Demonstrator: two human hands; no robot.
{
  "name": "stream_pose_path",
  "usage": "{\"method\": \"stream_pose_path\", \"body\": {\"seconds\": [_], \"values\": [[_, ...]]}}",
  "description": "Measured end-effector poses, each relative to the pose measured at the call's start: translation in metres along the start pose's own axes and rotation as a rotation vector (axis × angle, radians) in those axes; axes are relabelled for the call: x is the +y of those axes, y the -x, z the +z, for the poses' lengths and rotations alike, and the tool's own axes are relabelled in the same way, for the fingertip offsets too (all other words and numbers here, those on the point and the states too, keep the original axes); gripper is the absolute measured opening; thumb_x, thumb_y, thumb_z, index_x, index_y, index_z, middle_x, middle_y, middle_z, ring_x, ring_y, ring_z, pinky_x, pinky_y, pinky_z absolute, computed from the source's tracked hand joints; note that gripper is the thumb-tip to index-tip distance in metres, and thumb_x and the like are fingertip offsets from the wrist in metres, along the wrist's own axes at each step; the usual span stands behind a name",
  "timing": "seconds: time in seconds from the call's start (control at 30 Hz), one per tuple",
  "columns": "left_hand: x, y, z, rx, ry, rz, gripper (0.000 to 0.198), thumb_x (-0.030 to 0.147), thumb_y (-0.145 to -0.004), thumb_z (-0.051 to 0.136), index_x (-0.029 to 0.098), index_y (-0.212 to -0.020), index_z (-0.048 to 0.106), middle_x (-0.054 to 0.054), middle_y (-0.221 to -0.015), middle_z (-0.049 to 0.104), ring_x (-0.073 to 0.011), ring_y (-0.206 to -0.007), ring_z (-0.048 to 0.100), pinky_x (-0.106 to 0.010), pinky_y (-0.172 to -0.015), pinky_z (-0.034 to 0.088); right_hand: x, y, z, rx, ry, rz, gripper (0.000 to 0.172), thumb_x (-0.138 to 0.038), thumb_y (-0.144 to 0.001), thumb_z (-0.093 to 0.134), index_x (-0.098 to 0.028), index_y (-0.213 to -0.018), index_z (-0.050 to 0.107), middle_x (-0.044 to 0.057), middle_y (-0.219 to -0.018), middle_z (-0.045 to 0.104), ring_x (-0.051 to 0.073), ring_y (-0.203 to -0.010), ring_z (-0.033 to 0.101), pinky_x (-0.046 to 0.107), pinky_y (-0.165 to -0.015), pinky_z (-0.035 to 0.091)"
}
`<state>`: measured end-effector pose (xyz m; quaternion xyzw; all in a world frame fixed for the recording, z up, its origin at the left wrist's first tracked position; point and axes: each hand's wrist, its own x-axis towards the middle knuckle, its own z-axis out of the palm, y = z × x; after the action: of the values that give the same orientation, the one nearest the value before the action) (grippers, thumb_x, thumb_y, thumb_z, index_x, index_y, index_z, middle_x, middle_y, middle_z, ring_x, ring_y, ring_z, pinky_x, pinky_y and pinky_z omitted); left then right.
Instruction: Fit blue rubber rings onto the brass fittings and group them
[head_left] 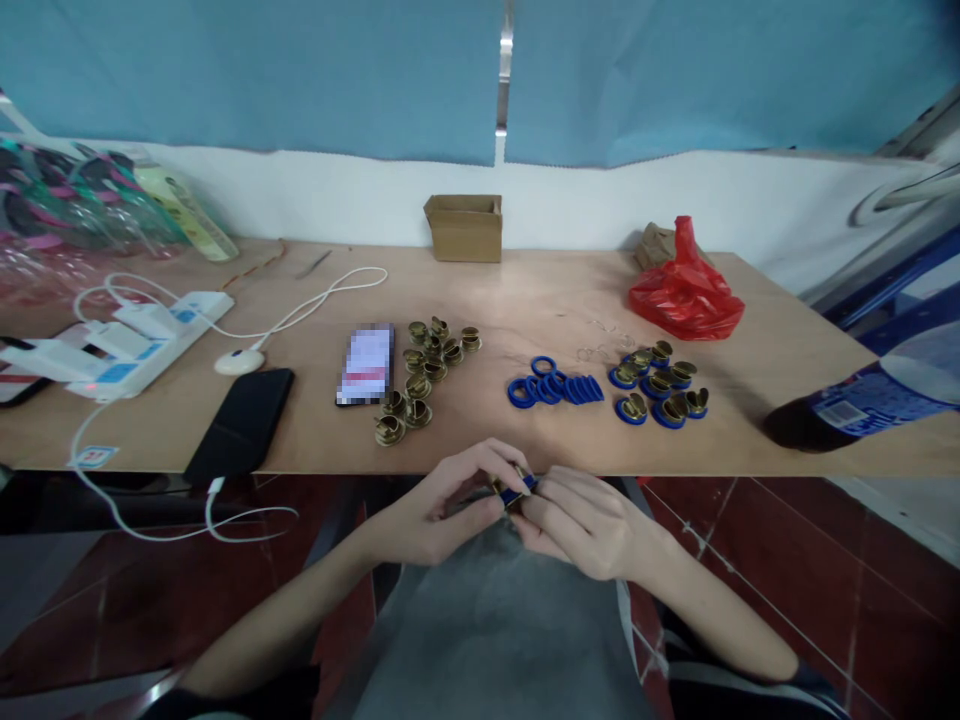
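Observation:
My left hand and my right hand meet just below the table's front edge, over my lap. Both pinch one small brass fitting with a blue ring between the fingertips. On the wooden table above them lies a row of loose blue rings. A pile of bare brass fittings lies to the left of the rings. To the right sits a cluster of brass fittings with blue rings on them.
A phone with a lit screen and a black phone lie left of the brass pile. A white power strip with cables sits far left. A cardboard box and red bag stand behind. A dark bottle lies at right.

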<state>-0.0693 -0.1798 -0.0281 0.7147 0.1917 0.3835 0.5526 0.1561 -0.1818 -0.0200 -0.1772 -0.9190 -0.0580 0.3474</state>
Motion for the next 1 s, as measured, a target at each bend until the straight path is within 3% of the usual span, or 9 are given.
{"method": "stream_pose_path", "body": {"seconds": [0.43,0.73,0.9,1.0], "values": [[-0.011,0.0,0.003,0.022,0.014,0.008,0.021,0.032,-0.105,0.05,0.023,-0.121,0.06,-0.011,-0.127,0.057,-0.0208,-0.117,0.059,-0.033,-0.102,0.044,0.0,0.001,-0.003,-0.072,-0.018,0.067,0.022,-0.014,-0.101,0.053,-0.019,-0.081,0.06,0.002,-0.068,0.061,0.016,-0.061,0.054,0.03,-0.058,0.049],[-0.015,0.0,0.001,0.058,-0.006,-0.01,0.026,0.039,-0.105,0.048,0.023,-0.122,0.06,-0.012,-0.124,0.06,-0.0227,-0.117,0.059,-0.037,-0.104,0.044,0.0,0.001,-0.002,-0.04,-0.09,0.117,0.013,-0.016,-0.101,0.055,-0.018,-0.09,0.061,0.004,-0.072,0.064,0.017,-0.064,0.06,0.03,-0.061,0.052],[-0.016,-0.005,0.001,0.151,0.027,-0.095,0.03,0.045,-0.104,0.051,0.021,-0.119,0.06,-0.009,-0.112,0.064,-0.0194,-0.104,0.062,-0.031,-0.092,0.05,0.004,0.003,0.001,0.008,-0.211,0.246,0.006,-0.024,-0.103,0.056,-0.018,-0.103,0.06,0.003,-0.077,0.067,0.015,-0.065,0.062,0.027,-0.059,0.051],[-0.018,-0.007,0.005,0.146,0.098,-0.178,0.031,0.046,-0.103,0.053,0.021,-0.117,0.06,-0.006,-0.105,0.064,-0.0161,-0.093,0.064,-0.027,-0.083,0.052,0.007,0.008,0.009,0.073,-0.286,0.345,0.014,-0.031,-0.103,0.06,-0.02,-0.11,0.056,-0.002,-0.072,0.062,0.012,-0.058,0.058,0.024,-0.056,0.048]]}}
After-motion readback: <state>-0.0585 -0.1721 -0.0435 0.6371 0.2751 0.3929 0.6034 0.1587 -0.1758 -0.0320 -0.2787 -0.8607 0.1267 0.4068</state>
